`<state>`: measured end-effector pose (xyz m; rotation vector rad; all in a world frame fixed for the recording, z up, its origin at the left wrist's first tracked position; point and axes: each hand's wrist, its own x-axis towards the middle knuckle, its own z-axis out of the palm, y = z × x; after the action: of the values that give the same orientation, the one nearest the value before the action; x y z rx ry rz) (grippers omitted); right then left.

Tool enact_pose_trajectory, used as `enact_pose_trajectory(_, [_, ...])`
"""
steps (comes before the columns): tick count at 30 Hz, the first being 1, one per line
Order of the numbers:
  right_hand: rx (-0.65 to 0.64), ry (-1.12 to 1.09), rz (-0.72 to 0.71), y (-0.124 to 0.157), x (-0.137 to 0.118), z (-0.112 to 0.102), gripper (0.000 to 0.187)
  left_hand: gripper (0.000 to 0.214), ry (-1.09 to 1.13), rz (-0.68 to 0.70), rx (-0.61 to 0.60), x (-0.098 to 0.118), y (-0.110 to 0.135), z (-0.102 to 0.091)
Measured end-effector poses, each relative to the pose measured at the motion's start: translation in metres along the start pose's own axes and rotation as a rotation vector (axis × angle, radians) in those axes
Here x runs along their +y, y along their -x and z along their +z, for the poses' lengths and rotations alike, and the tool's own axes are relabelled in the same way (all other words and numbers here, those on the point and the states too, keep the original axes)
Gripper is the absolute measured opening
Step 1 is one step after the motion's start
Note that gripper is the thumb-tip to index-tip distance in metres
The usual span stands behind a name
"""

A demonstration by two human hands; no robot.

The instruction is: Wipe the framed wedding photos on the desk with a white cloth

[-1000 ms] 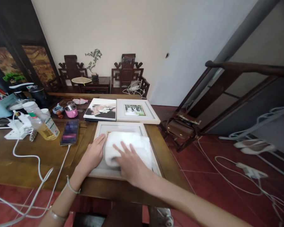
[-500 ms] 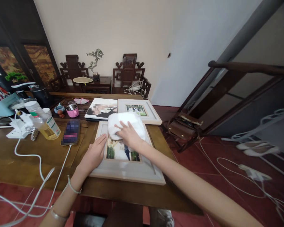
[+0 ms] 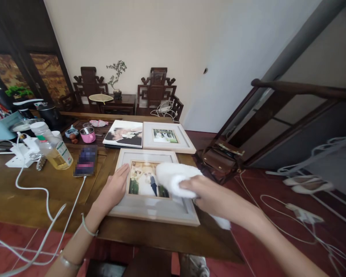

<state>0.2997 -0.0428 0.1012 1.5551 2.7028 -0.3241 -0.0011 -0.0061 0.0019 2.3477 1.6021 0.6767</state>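
Observation:
A pale wooden picture frame (image 3: 161, 216) with a photo in it lies flat on the wooden table (image 3: 132, 234) in front of me. Along its left edge rests my left hand (image 3: 115, 187), fingers stretched out flat. My right hand (image 3: 203, 192), blurred by motion, grips a bunched white towel (image 3: 180, 184) over the frame's right side. The towel covers part of the frame's right edge and the photo's corner. Behind it lie a second picture frame (image 3: 186, 141) and a photo album (image 3: 127, 134) with a black-and-white cover picture.
Left on the table are a phone (image 3: 85, 161) on a charging cable, a bottle of yellow liquid (image 3: 60, 156), a pink cup (image 3: 87, 135) and a white power strip (image 3: 19, 156). A brown bag (image 3: 219, 157) hangs by a wooden rack at right. Cables run over the red floor.
My right hand has lifted the towel from the frame's upper part and moved it right and towards me, uncovering the photo. The left hand stays in place.

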Motion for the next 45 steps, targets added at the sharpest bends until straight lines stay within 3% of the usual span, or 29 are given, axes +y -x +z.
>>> enact_pose_trajectory(4, [0.333,0.153,0.069,-0.023,0.014,-0.008,0.054,0.050,-0.001,-0.007,-0.025,0.000,-0.001,-0.001])
enact_pose_trajectory(6, [0.382,0.264,0.013,-0.047,0.018,0.000,0.056,0.050,-0.002,-0.008,-0.032,-0.001,-0.001,-0.001])
enact_pose_trajectory(9, [0.254,0.340,-0.036,-0.073,0.017,0.020,0.058,0.050,-0.008,-0.009,-0.025,0.000,-0.001,-0.001])
enact_pose_trajectory(11, [0.201,0.338,-0.039,-0.074,0.010,0.032,0.055,0.050,-0.015,-0.010,-0.008,0.000,-0.001,0.000])
enact_pose_trajectory(14, [0.121,0.290,-0.044,-0.047,-0.013,0.035,0.051,0.050,-0.020,-0.006,0.018,-0.001,0.000,0.002])
enact_pose_trajectory(19, [-0.129,0.123,-0.054,0.014,-0.059,0.024,0.052,0.051,-0.012,0.014,0.050,-0.001,0.001,0.004])
enact_pose_trajectory(22, [-0.212,0.081,-0.028,0.024,-0.079,0.028,0.054,0.051,-0.017,0.018,0.061,-0.001,0.001,0.005])
enact_pose_trajectory(31, [-0.082,-0.016,-0.217,-0.006,-0.108,0.056,0.031,0.048,0.008,0.033,0.036,-0.003,-0.001,0.004])
enact_pose_trajectory(34, [-0.121,-0.006,-0.176,0.004,-0.099,0.054,0.029,0.048,0.006,0.035,0.022,-0.004,-0.001,0.003])
enact_pose_trajectory(39, [-0.178,0.107,0.031,0.029,-0.071,0.043,0.031,0.049,0.005,0.041,0.033,-0.005,0.000,0.005])
enact_pose_trajectory(42, [-0.166,0.164,0.041,0.032,-0.067,0.041,0.030,0.049,0.032,0.026,0.045,-0.005,0.000,0.006])
enact_pose_trajectory(45, [-0.197,0.118,-0.016,0.023,-0.082,0.040,0.026,0.047,0.097,0.024,0.084,-0.003,-0.001,0.005])
